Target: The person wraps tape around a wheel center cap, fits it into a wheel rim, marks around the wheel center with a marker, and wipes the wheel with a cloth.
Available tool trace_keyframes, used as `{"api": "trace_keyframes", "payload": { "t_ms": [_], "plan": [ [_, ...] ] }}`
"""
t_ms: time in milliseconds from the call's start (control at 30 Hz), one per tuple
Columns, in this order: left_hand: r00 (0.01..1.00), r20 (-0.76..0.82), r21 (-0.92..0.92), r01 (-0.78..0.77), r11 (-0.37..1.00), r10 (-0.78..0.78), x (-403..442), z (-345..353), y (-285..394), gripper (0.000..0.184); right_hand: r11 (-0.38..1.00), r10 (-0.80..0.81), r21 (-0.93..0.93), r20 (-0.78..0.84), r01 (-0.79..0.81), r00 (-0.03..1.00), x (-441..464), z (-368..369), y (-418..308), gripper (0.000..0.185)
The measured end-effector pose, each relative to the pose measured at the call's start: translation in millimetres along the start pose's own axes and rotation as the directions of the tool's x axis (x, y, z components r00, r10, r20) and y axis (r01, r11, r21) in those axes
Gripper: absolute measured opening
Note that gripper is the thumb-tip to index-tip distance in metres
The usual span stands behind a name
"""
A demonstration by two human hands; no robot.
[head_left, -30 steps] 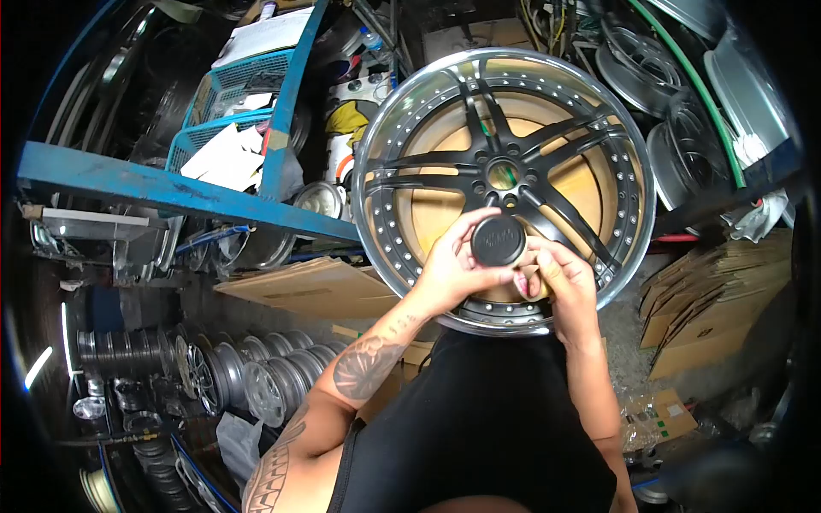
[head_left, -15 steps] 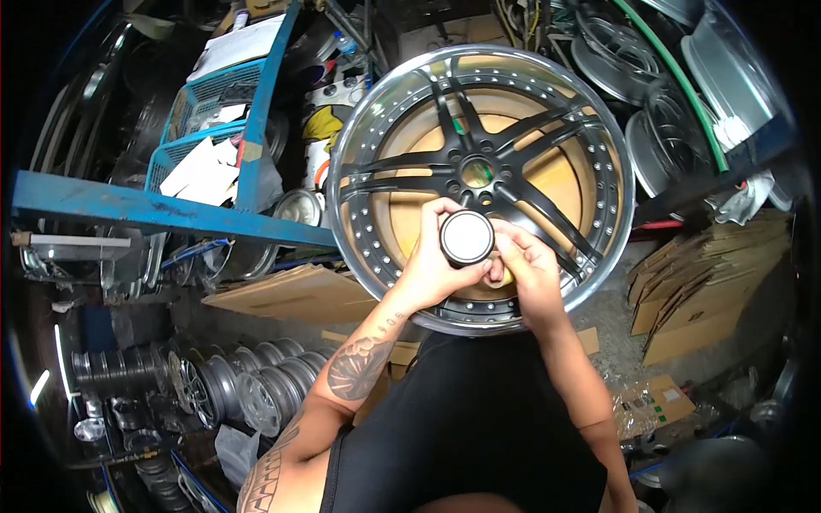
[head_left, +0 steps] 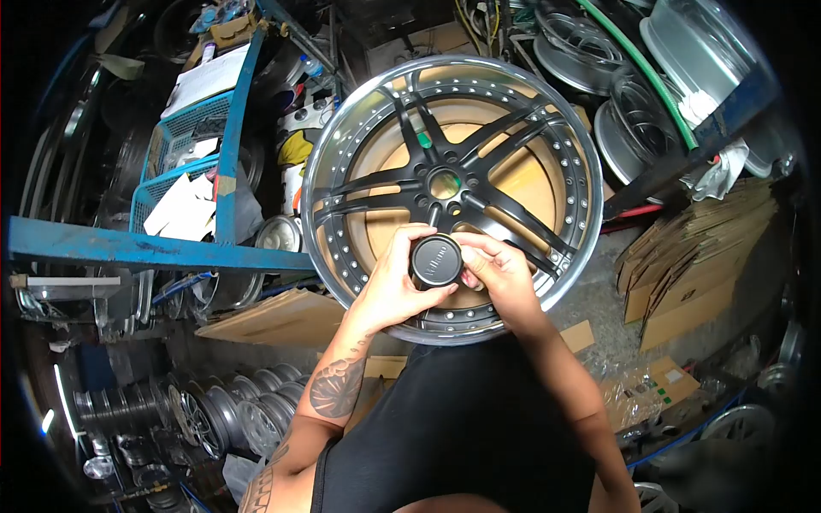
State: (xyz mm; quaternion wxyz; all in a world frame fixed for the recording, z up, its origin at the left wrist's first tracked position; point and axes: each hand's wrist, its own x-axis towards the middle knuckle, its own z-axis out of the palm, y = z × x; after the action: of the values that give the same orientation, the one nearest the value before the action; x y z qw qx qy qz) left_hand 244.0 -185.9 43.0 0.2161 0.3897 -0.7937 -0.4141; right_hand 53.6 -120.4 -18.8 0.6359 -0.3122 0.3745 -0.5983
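Note:
A round black wheel center cap (head_left: 437, 261) with raised lettering on its face is held over the lower part of a large wheel. My left hand (head_left: 392, 286) curls around the cap's left side, its thumb along the lower edge and its fingers at the top. The fingers of my right hand (head_left: 503, 274) are closed at the cap's right edge; whether they hold anything else is hidden. Beneath both hands lies the wheel (head_left: 499, 137), with matte black double spokes, a polished outer lip and a ring of bolts. Its hub hole (head_left: 445, 183) shows just above the cap.
A blue metal frame (head_left: 162, 244) runs along the left, beside blue baskets (head_left: 184, 128) with papers. Several wheels (head_left: 235, 398) are stacked at lower left, others (head_left: 641, 120) at upper right. Folded cardboard (head_left: 693, 256) leans on the right, near a green hose (head_left: 650, 81).
The cap's face has tilted, so its lettering shows where pale glare was before. With the view shifting, the wheel and both hands sit farther left and slightly lower.

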Motion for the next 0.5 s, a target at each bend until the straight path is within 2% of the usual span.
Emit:
{"api": "trace_keyframes", "payload": {
  "t_ms": [67, 167, 233, 300, 367, 500],
  "plan": [
    [1.0, -0.008, 0.006, 0.009, 1.0, -0.009, 5, 1, 1, 0.08, 0.997, -0.004, -0.081, -0.018, 0.002, 1.0, -2, -6, 0, 0.033],
    [0.997, -0.069, -0.012, 0.027, 1.0, -0.028, 22, 2, -9, 0.076, 0.965, -0.2, -0.198, -0.151, 0.169, 0.968, -9, -21, -13, 0.033],
    [0.987, -0.126, -0.034, 0.098, 0.995, -0.102, 45, 6, -23, 0.075, 0.945, -0.27, -0.26, -0.268, 0.2, 0.925, -19, -33, -33, 0.032],
    [0.973, -0.186, 0.072, 0.149, 0.986, -0.134, 70, 12, -51, 0.071, 0.914, -0.378, -0.289, -0.348, 0.285, 0.858, -24, -47, -46, 0.03],
    [0.965, -0.261, 0.283, 0.108, 0.953, -0.032, 93, 22, -83, 0.076, 0.898, -0.429, -0.291, -0.411, 0.33, 0.804, -31, -52, -60, 0.029],
    [0.948, -0.317, 0.424, 0.154, 0.893, -0.013, 118, 37, -112, 0.081, 0.876, -0.468, -0.328, -0.406, 0.353, 0.785, -47, -61, -68, 0.028]
  ]
}}
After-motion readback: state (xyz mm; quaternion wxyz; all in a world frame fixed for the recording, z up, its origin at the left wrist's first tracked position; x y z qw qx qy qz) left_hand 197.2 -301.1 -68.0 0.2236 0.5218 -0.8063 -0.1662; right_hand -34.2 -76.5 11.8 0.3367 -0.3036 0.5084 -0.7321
